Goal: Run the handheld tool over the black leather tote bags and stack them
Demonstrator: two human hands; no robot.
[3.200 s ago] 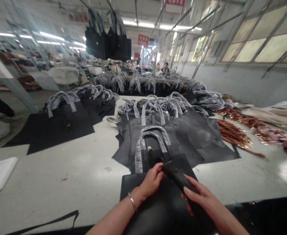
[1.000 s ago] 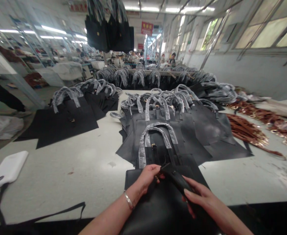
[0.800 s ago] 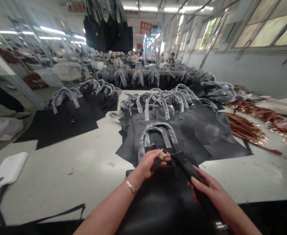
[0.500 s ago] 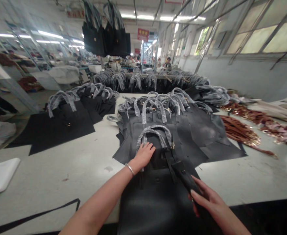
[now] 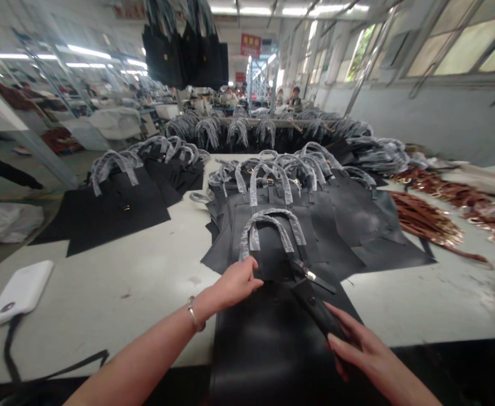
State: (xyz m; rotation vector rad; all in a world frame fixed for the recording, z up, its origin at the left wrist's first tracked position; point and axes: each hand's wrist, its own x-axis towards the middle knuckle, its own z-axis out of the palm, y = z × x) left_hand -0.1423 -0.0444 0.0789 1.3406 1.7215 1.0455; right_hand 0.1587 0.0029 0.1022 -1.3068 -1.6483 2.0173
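A black tote bag (image 5: 264,338) lies flat in front of me, its plastic-wrapped handles (image 5: 268,217) pointing away. My left hand (image 5: 238,285), with a bracelet at the wrist, has its fingers closed at the bag's upper edge beside the base of a handle. In my right hand (image 5: 353,341) is a narrow, folded black leather piece (image 5: 315,307), held over the bag's right side; its exact kind is unclear. Just beyond its tip, a black strap with a metal buckle (image 5: 310,275) lies across the bag's top.
More black bags (image 5: 344,220) are piled beyond, and another pile (image 5: 116,208) lies at left on the pale table (image 5: 154,282). Brown straps (image 5: 425,220) lie at right. A white power bank (image 5: 21,293) with a dark cord rests at left. Bags (image 5: 184,56) hang overhead.
My left hand has drawn back slightly from the handles to the bag's upper edge, its fingers closing. The buckled strap now lies to the right. My right hand still holds the black piece.
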